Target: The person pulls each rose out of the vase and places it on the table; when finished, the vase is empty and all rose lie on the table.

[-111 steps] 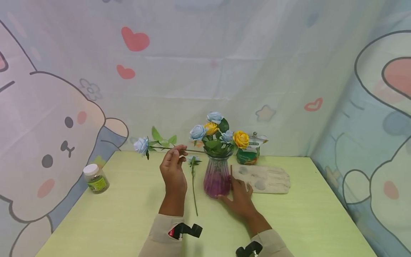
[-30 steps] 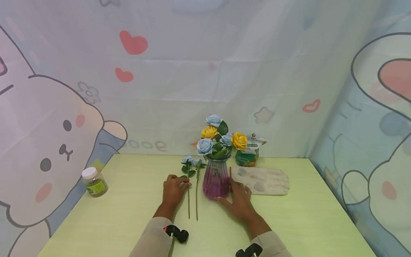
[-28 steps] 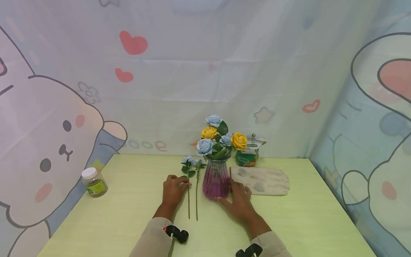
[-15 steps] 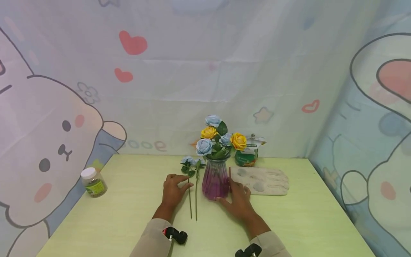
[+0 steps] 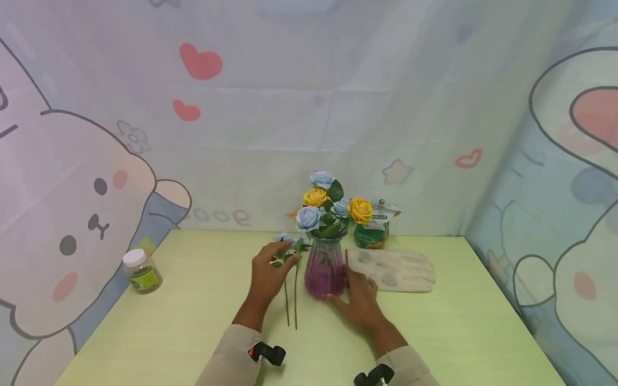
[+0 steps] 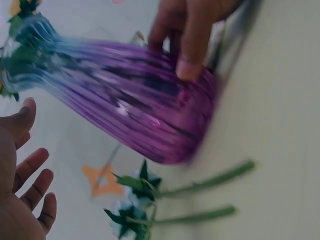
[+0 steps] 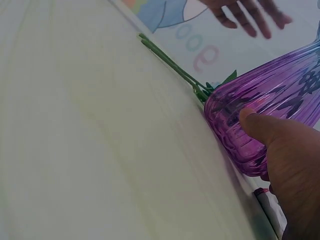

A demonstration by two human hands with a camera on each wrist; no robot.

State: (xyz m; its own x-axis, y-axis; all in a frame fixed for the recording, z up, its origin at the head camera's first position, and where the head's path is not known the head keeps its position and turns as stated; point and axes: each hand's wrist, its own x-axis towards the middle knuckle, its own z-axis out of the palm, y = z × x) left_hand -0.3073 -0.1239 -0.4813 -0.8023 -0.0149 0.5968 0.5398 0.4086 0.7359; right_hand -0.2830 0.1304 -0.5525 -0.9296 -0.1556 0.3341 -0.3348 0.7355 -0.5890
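Two stems (image 5: 291, 300) lie beneath open left hand (image 5: 268, 271).

A staged home-like craft corner: cartoon bunny-and-heart cloth backdrop (image 5: 96, 177) hangs right behind a pale green table (image 5: 193, 321) bearing a flower vase (image 5: 325, 271).

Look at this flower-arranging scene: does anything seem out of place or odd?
Two blue artificial roses lie flat on the pale green table, left of the upright purple ribbed glass vase that holds the other blooms. Nothing looks spilled or broken.
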